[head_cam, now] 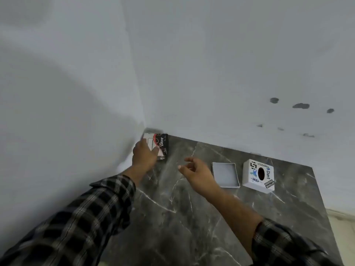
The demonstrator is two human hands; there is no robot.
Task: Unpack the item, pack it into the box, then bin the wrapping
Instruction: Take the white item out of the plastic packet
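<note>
Left hand (144,153) wraps the Dove pack (160,145) in the worktop (192,217) corner; right hand (194,167) hovers spread and empty. Grip firm, bring it toward the open box (225,174), then peel.

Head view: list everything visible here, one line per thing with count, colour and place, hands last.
Dove pack: one, black and white, far left corner of the counter by the wall, under the left hand.
Open box: one, pale grey, on the counter right of the right hand.
Sticker box: one, white with stickers and a dark oval hole on top, right of the open box.
Counter: one, dark grey marble with white veins.
Walls: two, white, meeting at the corner; dark marks at right.
Left hand: one, gripping the Dove pack.
Right hand: one, open, above the counter.
Sleeves: two, black-and-white plaid.
</note>
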